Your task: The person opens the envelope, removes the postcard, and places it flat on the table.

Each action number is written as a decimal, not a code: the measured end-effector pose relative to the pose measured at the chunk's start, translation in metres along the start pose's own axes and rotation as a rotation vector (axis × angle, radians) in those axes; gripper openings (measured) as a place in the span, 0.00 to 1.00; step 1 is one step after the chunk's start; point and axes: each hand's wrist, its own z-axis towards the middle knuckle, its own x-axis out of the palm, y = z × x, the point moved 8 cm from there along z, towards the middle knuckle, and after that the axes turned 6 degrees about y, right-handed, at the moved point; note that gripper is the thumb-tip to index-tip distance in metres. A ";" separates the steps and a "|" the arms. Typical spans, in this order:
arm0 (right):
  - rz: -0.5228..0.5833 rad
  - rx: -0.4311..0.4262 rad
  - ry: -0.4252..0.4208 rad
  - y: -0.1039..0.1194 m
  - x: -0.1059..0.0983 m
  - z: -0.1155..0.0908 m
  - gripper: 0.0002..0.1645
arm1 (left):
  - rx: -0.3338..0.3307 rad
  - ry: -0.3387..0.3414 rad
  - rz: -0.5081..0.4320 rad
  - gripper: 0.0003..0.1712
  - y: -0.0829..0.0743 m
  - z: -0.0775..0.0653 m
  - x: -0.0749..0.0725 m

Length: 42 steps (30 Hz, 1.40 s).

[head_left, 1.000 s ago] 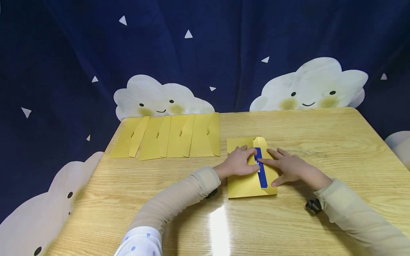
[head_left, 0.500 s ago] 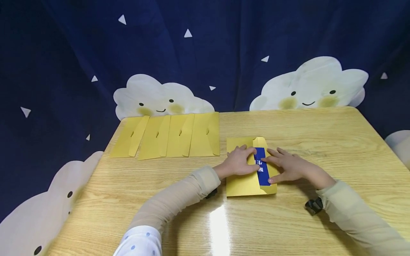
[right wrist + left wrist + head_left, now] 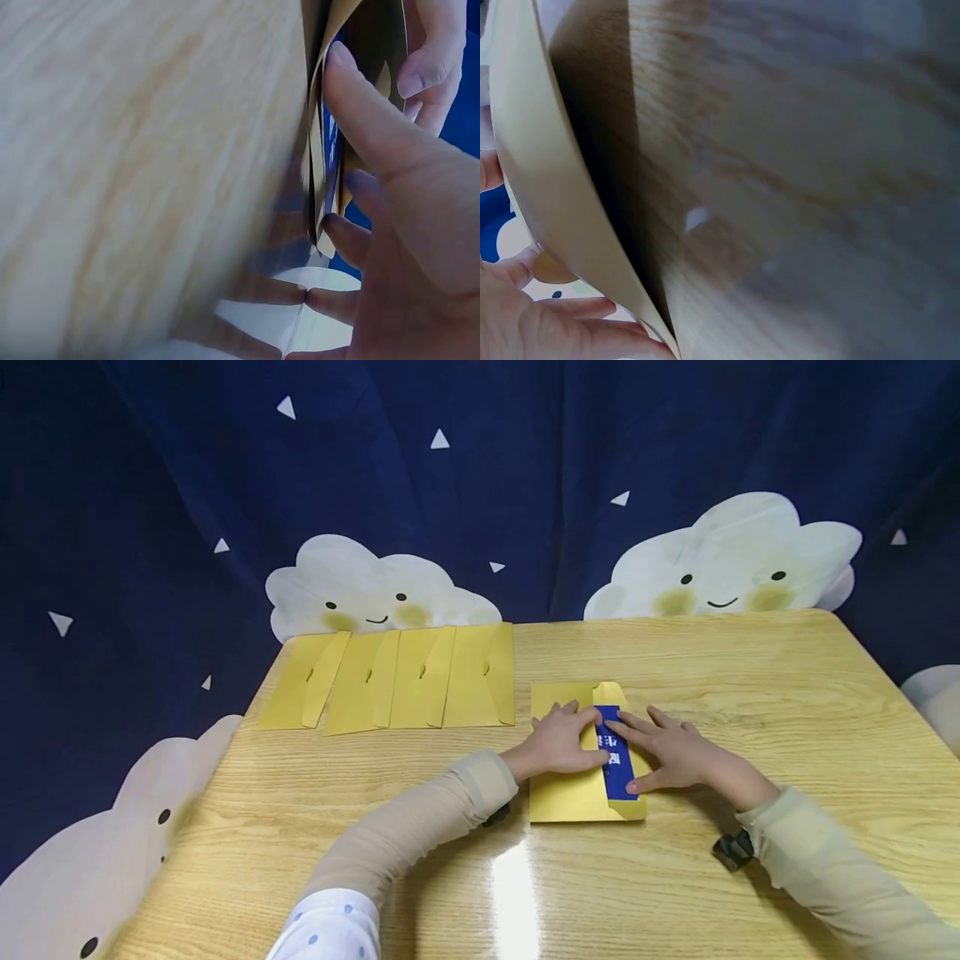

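Observation:
A yellow paper envelope lies on the table with its flap folded out to the right. Out of its mouth sticks a dark blue card with white printing. My left hand holds the envelope's upper layer at the mouth, thumb and index finger wide apart at the edge. From the right, my right hand touches the card with extended fingers, the thumb near its lower corner. In the right wrist view the envelope's mouth gapes, and the right thumb lies against the blue card's edge.
Several yellow envelopes with closed flaps lie in an overlapping row at the table's back left. The wooden table ends at a dark blue curtain printed with clouds. A black wrist camera sits under the right wrist.
The right fingers and thumb have shifted on the blue card. More of its width and printing shows than a second ago. The left hand has stayed almost still.

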 end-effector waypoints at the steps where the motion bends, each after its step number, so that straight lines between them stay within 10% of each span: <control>1: -0.014 -0.001 0.001 0.000 0.000 0.000 0.57 | 0.000 -0.001 0.003 0.27 0.000 0.000 0.000; 42: 0.297 -0.099 -0.061 -0.025 -0.009 -0.016 0.53 | -0.026 0.000 -0.011 0.26 0.001 0.000 0.000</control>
